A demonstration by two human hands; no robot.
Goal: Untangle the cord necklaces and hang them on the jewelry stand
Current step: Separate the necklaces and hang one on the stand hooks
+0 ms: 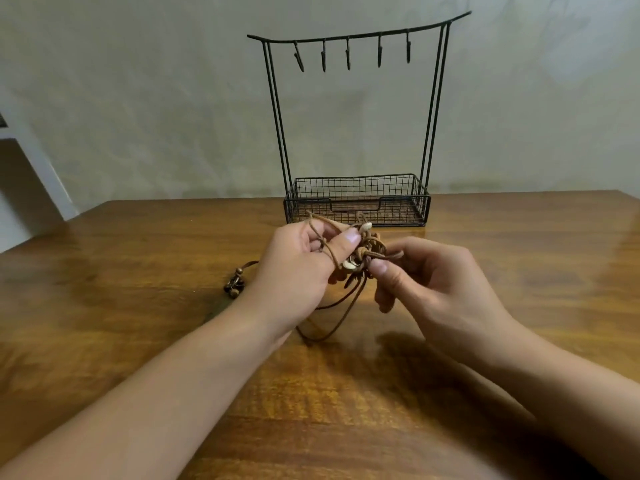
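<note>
A tangle of brown cord necklaces [362, 252] with pale and brown beads is held between my two hands, just above the wooden table. My left hand [298, 271] grips the tangle, its thumb pressed on the cords. My right hand [429, 282] pinches a cord at the knot between thumb and forefinger. Loose cord loops [329, 327] hang down onto the table below. A cluster of dark beads [233, 284] lies on the table left of my left hand. The black wire jewelry stand [356, 36] rises behind, with several bare hooks on its top bar.
The stand's wire mesh basket [358, 199] sits at the table's far edge [173, 201], right behind my hands. A plain wall is close behind the stand. The wooden table top [346, 393] stretches to both sides and toward me.
</note>
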